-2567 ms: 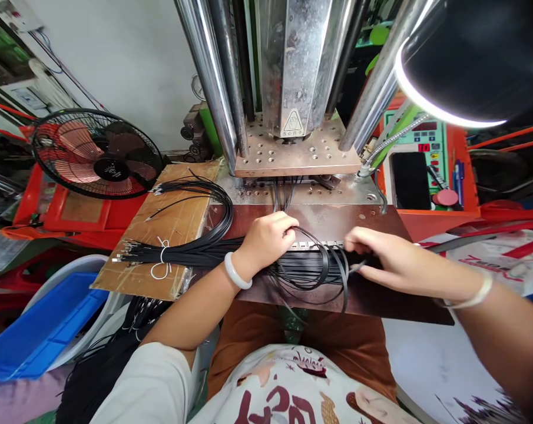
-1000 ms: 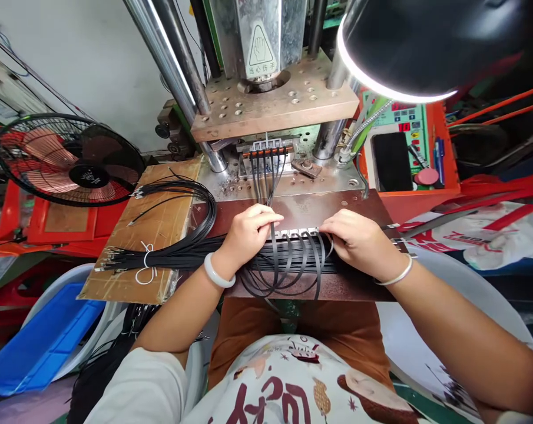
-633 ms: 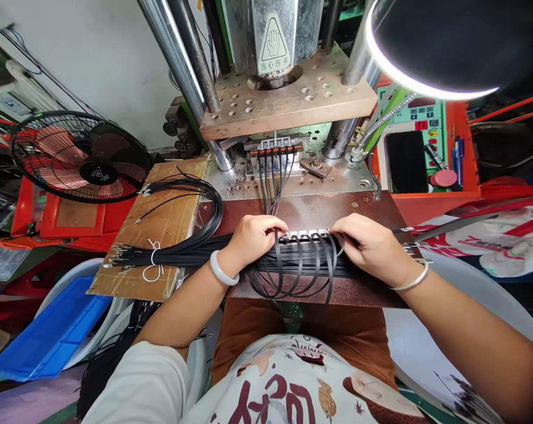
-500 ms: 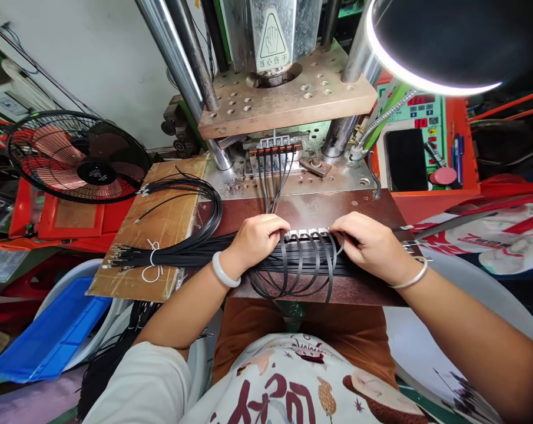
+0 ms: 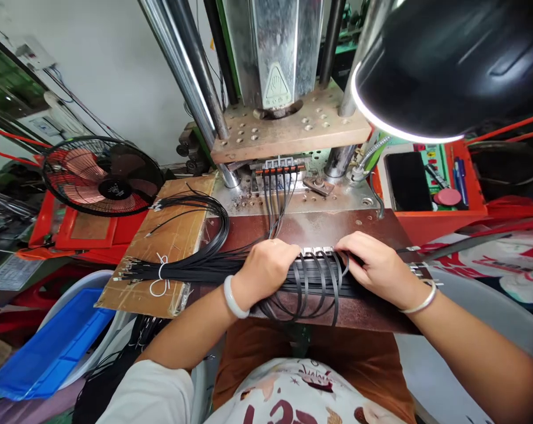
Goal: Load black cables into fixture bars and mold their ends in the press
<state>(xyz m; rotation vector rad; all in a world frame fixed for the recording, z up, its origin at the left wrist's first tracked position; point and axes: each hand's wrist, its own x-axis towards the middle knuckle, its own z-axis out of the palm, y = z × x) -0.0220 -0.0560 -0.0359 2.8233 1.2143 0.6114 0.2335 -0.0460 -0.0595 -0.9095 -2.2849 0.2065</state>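
Between my hands lies a narrow silvery metal strip (image 5: 318, 251), with several black flat cables (image 5: 322, 282) looping down from it toward me. My left hand (image 5: 272, 266) is closed at the strip's left end, its fingertips curled over and partly hidden. At the right end, my right hand (image 5: 372, 268) pinches the strip with thumb and fingers, beside the last cable. Under both hands a thick bundle of black cables (image 5: 204, 268) runs across the brown board (image 5: 328, 224). Farther back, several cables sit side by side in a metal fixture (image 5: 280, 171) under the press.
A press plate (image 5: 293, 132) on steel columns stands above the fixture. A lamp (image 5: 434, 70) hangs at upper right. Cardboard (image 5: 178, 221) lies at left under the tied cable ends, near a fan (image 5: 111, 185). A phone (image 5: 407, 179) rests in an orange tray (image 5: 473, 203).
The view has shifted, so the bench appears lower. My left hand has rolled farther over the strip's left end, covering more of it. My right hand keeps its pinch.
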